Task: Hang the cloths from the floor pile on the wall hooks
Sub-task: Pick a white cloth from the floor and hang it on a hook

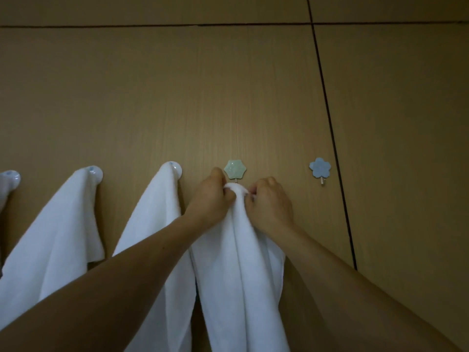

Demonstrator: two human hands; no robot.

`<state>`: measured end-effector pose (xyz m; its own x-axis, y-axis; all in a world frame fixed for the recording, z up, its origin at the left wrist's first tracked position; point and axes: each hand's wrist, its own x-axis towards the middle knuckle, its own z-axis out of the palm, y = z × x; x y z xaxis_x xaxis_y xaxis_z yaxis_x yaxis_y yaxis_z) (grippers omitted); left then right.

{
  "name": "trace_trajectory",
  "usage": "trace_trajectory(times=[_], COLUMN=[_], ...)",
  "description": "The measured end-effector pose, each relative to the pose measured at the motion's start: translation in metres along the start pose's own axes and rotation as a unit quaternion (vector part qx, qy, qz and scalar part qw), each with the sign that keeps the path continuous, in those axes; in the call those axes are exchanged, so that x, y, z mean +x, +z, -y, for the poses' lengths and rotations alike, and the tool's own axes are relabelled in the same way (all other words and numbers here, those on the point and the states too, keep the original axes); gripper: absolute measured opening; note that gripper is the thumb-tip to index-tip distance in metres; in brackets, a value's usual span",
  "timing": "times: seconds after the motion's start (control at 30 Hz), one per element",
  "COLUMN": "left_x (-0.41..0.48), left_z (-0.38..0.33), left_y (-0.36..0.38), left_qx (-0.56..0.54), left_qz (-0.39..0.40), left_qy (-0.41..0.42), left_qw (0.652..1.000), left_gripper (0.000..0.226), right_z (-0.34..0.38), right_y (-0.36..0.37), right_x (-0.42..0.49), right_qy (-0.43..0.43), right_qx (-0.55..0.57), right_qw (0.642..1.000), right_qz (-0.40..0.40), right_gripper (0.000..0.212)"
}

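A tan, wood-grain wall [177,97] fills the view, dimly lit and cut by dark panel seams. Against it, directly below the green hook [235,169], hangs the white cloth [241,262], its top gathered into a small bunched peak that touches the short metal peg [236,180] under the hook's six-sided plate. Whether the fold sits over the peg or only against it cannot be told. The left hand [212,196] is just left of and below the green hook, with its fingers curled and pinching the bunched top from that side. The right hand [270,203] is just right of and below the hook and pinches the same peak from the other side, knuckles toward the camera. Both bare forearms reach up from the bottom of the picture, and the rest of the cloth falls in long folds between them. Left of the green hook, a second cloth [157,237] drapes from a round white hook [176,168], and farther left a third cloth [55,237] drapes from another round hook [95,171]. At the far left edge, a further round hook [11,177] is only partly in view. Right of the green hook, well apart from the hands, a blue flower hook [319,167] holds nothing on its peg. Just beyond it, a slanted seam [330,123] runs down the wall.
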<state>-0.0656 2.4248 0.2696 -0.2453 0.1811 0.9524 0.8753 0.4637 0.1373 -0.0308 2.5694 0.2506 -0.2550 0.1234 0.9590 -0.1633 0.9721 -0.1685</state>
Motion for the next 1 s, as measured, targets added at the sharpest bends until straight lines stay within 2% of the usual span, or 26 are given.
trace_trajectory(times=[0.13, 0.23, 0.33, 0.4, 0.47, 0.53, 0.63, 0.73, 0.77, 0.83, 0.9, 1.0], left_x=[0.019, 0.037, 0.034, 0.022, 0.014, 0.01, 0.004, -0.001, 0.0, 0.002, 0.004, 0.008], left_z=[0.004, 0.005, 0.015, 0.024, 0.029, 0.029, 0.025, 0.02, 0.016, 0.008, 0.003, -0.004], left_y=[-0.013, -0.018, -0.013, -0.005, -0.001, 0.002, 0.001, 0.005, 0.006, 0.005, 0.001, -0.01], left_qx=[0.002, -0.006, 0.12, 0.14, 0.126, 0.177, 0.222, 0.204, 0.182, 0.127, 0.056, -0.096], left_qz=[-0.039, -0.07, -0.041, -0.023, -0.011, -0.018, -0.009, 0.005, 0.011, 0.036, 0.087, 0.136], left_qy=[0.019, 0.035, 0.06, 0.07, 0.067, 0.12, 0.148, 0.116, 0.096, 0.038, -0.027, -0.133], left_qw=[0.999, 0.997, 0.99, 0.987, 0.99, 0.977, 0.964, 0.972, 0.978, 0.991, 0.994, 0.977], left_gripper=[0.012, 0.026, 0.033, 0.021, 0.014, 0.017, 0.023, 0.017, 0.014, 0.027, 0.037, 0.033], right_z=[0.001, 0.008, 0.008, 0.003, 0.001, 0.0, -0.004, -0.006, -0.004, 0.0, 0.002, 0.01], right_y=[-0.017, -0.022, -0.016, -0.005, 0.001, 0.006, 0.008, 0.008, 0.006, 0.001, -0.003, -0.01], right_x=[0.026, 0.05, 0.056, 0.049, 0.04, 0.035, 0.027, 0.019, 0.017, 0.018, 0.02, 0.02], right_qy=[0.022, 0.0, -0.056, -0.074, -0.011, 0.029, -0.028, -0.089, -0.068, -0.007, 0.035, 0.071], right_qx=[0.034, 0.048, 0.017, 0.019, 0.121, 0.18, 0.094, 0.0, 0.011, 0.061, 0.11, 0.16], right_qw=[0.998, 0.996, 0.996, 0.996, 0.992, 0.983, 0.995, 0.996, 0.998, 0.997, 0.991, 0.977], right_qz=[-0.052, -0.08, -0.064, -0.047, -0.024, -0.018, -0.008, -0.006, 0.004, 0.037, 0.073, 0.12], right_gripper=[0.013, 0.01, 0.012, 0.008, 0.005, 0.013, 0.012, 0.02, 0.021, 0.019, 0.032, 0.038])
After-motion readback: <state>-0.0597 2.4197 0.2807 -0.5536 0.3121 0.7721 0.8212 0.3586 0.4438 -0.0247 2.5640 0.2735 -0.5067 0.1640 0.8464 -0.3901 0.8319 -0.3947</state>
